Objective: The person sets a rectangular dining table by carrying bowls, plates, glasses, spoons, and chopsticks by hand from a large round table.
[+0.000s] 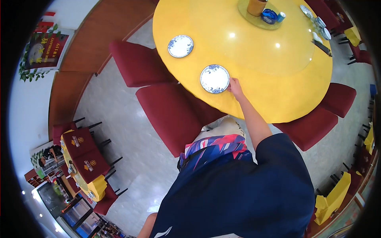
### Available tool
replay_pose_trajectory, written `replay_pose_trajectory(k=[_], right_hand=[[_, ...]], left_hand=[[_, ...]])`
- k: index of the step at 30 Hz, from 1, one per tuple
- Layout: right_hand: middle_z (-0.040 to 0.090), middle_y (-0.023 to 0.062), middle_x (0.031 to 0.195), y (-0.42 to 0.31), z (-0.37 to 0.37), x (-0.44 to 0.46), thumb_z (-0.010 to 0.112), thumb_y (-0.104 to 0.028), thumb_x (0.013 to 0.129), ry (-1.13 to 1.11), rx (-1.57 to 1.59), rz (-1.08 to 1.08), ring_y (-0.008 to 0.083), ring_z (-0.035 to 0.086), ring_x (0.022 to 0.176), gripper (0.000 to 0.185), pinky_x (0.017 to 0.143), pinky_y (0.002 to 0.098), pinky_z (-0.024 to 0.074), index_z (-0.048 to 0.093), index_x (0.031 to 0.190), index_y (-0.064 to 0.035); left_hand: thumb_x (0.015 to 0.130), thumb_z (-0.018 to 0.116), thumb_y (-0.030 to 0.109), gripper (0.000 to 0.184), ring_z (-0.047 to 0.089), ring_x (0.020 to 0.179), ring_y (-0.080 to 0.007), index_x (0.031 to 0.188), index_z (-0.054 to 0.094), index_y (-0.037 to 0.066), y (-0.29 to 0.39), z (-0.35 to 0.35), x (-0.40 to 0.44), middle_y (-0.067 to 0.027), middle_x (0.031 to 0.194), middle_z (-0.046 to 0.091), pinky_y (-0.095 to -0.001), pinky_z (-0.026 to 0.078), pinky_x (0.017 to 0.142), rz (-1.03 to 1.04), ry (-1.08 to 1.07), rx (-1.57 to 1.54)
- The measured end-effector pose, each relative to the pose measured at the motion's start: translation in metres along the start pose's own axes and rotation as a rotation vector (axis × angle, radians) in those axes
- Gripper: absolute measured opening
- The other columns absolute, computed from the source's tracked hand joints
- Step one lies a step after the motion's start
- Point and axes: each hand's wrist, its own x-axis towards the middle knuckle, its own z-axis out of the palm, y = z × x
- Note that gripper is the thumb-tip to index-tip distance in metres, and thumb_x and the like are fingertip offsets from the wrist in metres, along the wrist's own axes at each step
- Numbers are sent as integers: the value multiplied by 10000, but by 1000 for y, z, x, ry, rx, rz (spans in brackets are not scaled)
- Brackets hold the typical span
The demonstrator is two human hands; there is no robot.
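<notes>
My right hand reaches out over the yellow round table, its fingers closed at the right rim of a white plate with a blue floral border. That plate lies at or just above the tabletop near the edge; I cannot tell whether it is lifted. A second plate of the same pattern rests farther left on the table. Of my left arm only a bit shows at the bottom of the view, and the left hand is out of sight.
Dark red chairs stand against the table on the left, and more on the right. A glass turntable carries a brown container and a blue ashtray. Several dishes sit at the far right.
</notes>
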Motion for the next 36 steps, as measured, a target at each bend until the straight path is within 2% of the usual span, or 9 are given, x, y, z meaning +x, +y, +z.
replay_pose_trajectory(k=[8, 11, 13, 17, 20, 23, 29, 31, 36], right_hand=[[601, 63, 942, 6, 8, 2, 484, -409, 1001, 47, 7, -33, 131, 575, 782, 474, 704, 278, 493, 453, 1270, -20], [617, 86, 899, 6, 10, -2, 516, -444, 976, 70, 16, -58, 144, 582, 728, 539, 640, 295, 469, 448, 1287, -8], [596, 67, 1002, -9, 11, -10, 448, -472, 996, 26, -31, 15, 146, 563, 845, 522, 789, 328, 478, 454, 1295, -44], [595, 73, 1046, -17, 13, -13, 416, -503, 994, 37, -49, 60, 154, 559, 877, 548, 823, 357, 471, 455, 1301, -50], [602, 58, 1019, -14, 8, -9, 404, -496, 997, 57, -26, 61, 150, 561, 859, 531, 804, 347, 467, 469, 1285, -55], [601, 51, 1017, -2, 5, 3, 432, -499, 990, -30, -12, 54, 144, 556, 844, 546, 772, 359, 448, 442, 1293, -46], [622, 51, 947, -12, 11, -5, 421, -498, 993, 70, -41, 33, 154, 566, 774, 511, 697, 356, 449, 499, 1223, -49], [608, 27, 941, -13, 7, -4, 363, -506, 1000, -45, -41, 59, 145, 546, 811, 492, 761, 349, 442, 549, 1184, -89], [630, 47, 1020, -12, 8, -5, 345, -522, 1002, -5, 22, 112, 172, 563, 890, 512, 836, 368, 420, 546, 1221, -105]], left_hand=[[795, 573, 333, 489, 583, 904, -265, 1144, 643, -4, -7, -23, -18, -160, 1025, 599, -389, 465, 700, -3, 16, -22], [797, 568, 350, 505, 570, 925, -269, 1153, 639, -1, -11, -29, -26, -163, 1046, 587, -394, 454, 718, -7, 15, -23], [797, 564, 362, 516, 560, 939, -273, 1159, 636, 0, -12, -32, -28, -164, 1060, 578, -398, 447, 730, -6, 13, -27], [799, 558, 386, 538, 542, 968, -279, 1170, 631, 4, -13, -41, -35, -167, 1087, 561, -405, 433, 754, -14, 14, -32], [800, 553, 404, 554, 529, 989, -283, 1179, 627, 6, -11, -46, -36, -169, 1108, 548, -410, 422, 772, -17, 3, -21], [801, 548, 421, 571, 515, 1010, -288, 1188, 623, 8, -13, -52, -39, -171, 1128, 536, -415, 412, 790, -21, -6, -26], [804, 538, 457, 604, 488, 1053, -297, 1206, 614, 13, -15, -61, -43, -176, 1169, 510, -425, 390, 826, -16, -15, -33], [804, 535, 469, 615, 478, 1067, -301, 1212, 612, 15, -18, -64, -45, -177, 1183, 502, -429, 383, 838, -16, -25, -41], [806, 527, 498, 642, 456, 1103, -308, 1227, 605, 19, -28, -72, -50, -181, 1217, 480, -438, 365, 868, 0, -40, -60]])
